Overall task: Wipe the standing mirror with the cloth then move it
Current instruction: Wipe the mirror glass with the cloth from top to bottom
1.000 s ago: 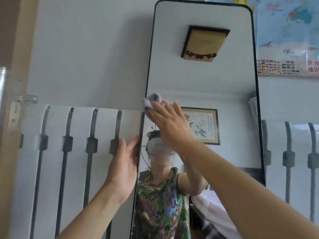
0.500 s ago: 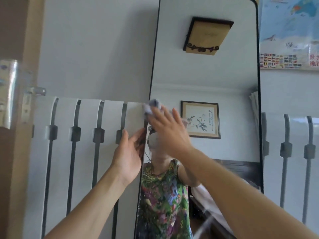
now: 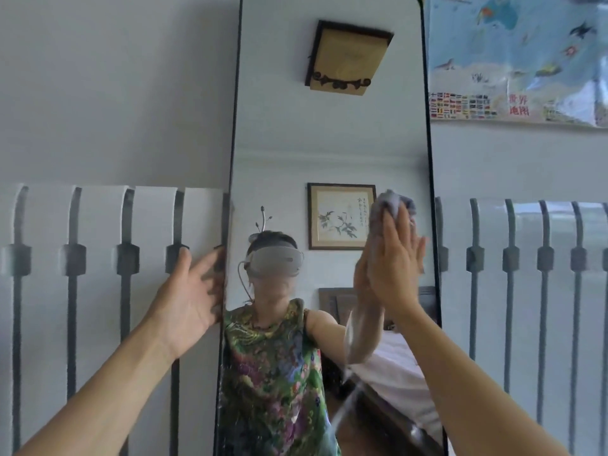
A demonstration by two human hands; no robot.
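Two hands at work, one on each side of the glass. Right fingers spread nearly flat, pressing a crumpled grey cloth against the pane near the right edge of the standing mirror. Left fingers open wide, curled lightly round the thin black frame at the left edge, as if to steady it. Right hand at about the same height as the left. Mirror upright against the grey wall, in front of a white radiator, beside a world map. Judged tall, stiff, probably heavy and fragile, with smooth slippery glass; cloth soft and light. Best taken by both long edges of the frame, never by the pane, and kept upright while carried.
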